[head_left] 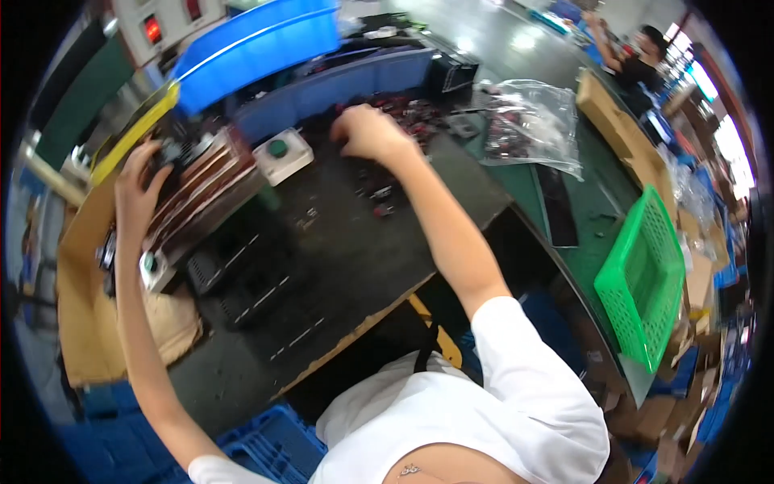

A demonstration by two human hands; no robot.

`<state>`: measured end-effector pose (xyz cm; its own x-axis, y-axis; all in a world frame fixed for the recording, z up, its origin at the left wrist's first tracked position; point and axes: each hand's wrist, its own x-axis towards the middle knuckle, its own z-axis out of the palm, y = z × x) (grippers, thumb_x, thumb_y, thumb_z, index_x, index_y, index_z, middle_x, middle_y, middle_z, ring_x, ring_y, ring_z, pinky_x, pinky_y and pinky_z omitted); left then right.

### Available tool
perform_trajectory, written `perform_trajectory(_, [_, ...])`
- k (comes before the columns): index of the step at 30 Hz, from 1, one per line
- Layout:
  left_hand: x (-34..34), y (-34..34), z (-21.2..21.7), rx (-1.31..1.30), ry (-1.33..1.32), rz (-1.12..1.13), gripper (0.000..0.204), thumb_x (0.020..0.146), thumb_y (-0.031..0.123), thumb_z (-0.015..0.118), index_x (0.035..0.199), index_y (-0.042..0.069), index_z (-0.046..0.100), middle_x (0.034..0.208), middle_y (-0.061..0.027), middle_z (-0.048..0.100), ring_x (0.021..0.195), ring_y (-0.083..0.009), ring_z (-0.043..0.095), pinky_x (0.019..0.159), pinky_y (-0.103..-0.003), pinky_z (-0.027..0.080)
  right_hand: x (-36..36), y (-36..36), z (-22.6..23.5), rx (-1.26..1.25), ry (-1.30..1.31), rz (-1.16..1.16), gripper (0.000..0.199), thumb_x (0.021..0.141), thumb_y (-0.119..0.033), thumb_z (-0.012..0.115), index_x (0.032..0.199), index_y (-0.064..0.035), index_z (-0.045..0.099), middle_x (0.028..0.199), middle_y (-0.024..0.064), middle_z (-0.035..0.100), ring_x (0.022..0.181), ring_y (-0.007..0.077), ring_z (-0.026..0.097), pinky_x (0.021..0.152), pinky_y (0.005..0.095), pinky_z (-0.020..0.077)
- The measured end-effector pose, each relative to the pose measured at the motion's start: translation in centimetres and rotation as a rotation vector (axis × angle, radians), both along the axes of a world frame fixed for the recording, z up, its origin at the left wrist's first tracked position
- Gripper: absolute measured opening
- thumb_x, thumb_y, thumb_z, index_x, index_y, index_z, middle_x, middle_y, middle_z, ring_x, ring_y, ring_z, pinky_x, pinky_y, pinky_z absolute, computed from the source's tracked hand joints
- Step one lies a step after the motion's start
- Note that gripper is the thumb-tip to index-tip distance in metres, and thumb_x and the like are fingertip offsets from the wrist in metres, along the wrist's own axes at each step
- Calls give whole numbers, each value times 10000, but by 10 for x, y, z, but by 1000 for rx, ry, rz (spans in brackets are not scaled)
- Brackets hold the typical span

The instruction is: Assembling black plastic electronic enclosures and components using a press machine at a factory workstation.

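On the left, my left hand [135, 189] reaches to a brown-and-metal block-shaped fixture [201, 189]. Its thumb and fingers curve around a small dark part [169, 157] at the fixture's far end; the part's kind is too blurred to tell. My right hand [372, 135] hangs over the dark bench, fingers curled downward beside a pile of small dark-red parts [411, 113]. Whatever those fingertips hold is hidden. A few loose dark parts [377, 194] lie on the bench below that hand. Between my hands sits a white box with a green button [278, 149].
A blue bin [258, 48] is tilted above a longer blue tray [322, 93] at the back. A clear bag of parts [528, 125] and a green basket [645, 278] lie to the right. Another white button box [156, 270] stands by my left forearm. Another person [641, 68] works far right.
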<state>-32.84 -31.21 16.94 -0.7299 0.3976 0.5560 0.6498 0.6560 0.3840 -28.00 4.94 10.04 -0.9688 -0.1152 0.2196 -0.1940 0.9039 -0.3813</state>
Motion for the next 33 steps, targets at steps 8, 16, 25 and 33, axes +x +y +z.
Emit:
perform_trajectory(8, [4, 4, 1, -98, 48, -13, 415, 778, -54, 593, 1173, 40, 504, 1095, -52, 517, 799, -121, 481, 718, -223, 430, -3, 14, -6, -114, 46, 75, 193, 561, -10, 695, 752, -5, 664, 796, 132, 640, 844, 279, 609, 745, 371, 494])
perform_trajectory(16, [-2, -7, -2, 141, -153, -67, 389, 811, -35, 584, 1187, 30, 508, 925, 0, 497, 747, -66, 448, 698, -176, 391, -1, 14, 2, -133, -98, 96, 207, 627, -53, 712, 828, -24, 672, 784, 141, 658, 741, 263, 636, 715, 335, 506])
perform_trajectory(25, [8, -8, 13, -177, 55, -97, 395, 798, -43, 559, 1182, 44, 525, 1125, -145, 571, 1013, -258, 557, 859, -308, 428, -12, 7, 6, -709, -27, 350, 216, 836, -208, 609, 929, -19, 657, 788, 25, 625, 707, 96, 555, 667, 247, 471])
perform_trajectory(33, [5, 0, 10, -142, -41, -131, 335, 834, 4, 532, 1168, 31, 525, 1164, -149, 562, 1109, -273, 519, 940, -322, 379, 1, 3, 22, -1211, -170, 237, 290, 848, -216, 616, 987, 38, 621, 878, 45, 599, 822, 95, 570, 794, 226, 497])
